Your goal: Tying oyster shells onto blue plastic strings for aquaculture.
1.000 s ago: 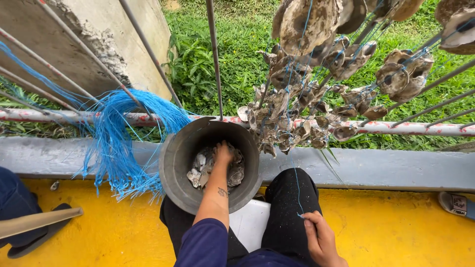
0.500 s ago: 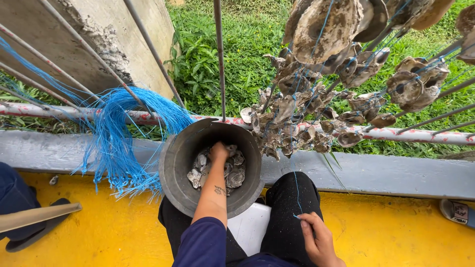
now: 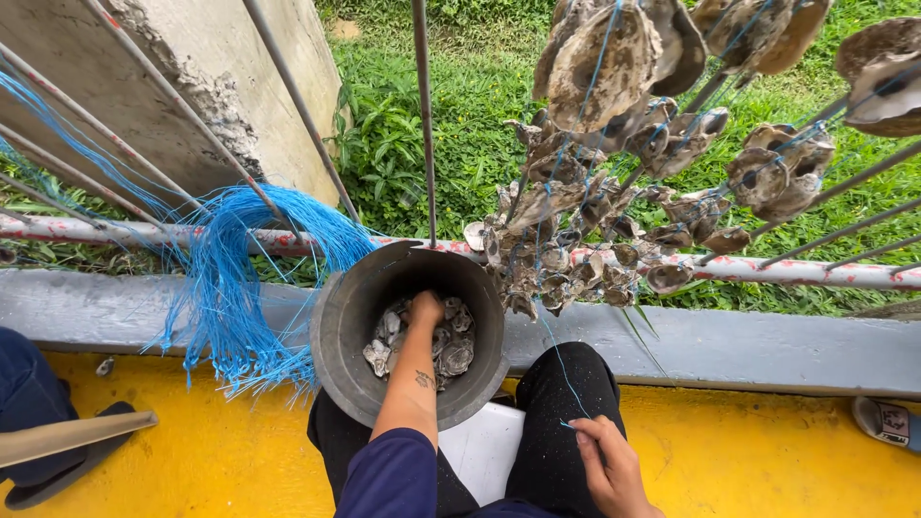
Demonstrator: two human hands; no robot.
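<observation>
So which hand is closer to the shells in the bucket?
Left. The left hand is down among the shells inside the bucket; the right hand rests over the knee, outside it, pinching a blue string.

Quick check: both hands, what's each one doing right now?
Left hand: down in the grey bucket, on the shells; grip cannot be told.
Right hand: fingers pinched on a thin blue string.

At lower centre, the left hand (image 3: 425,309) is reaching into a dark bucket (image 3: 338,326) of oyster shells (image 3: 453,355). The right hand (image 3: 609,463) is pinching a blue string (image 3: 559,366) running up to strung shells (image 3: 576,240) at upper right.
</observation>
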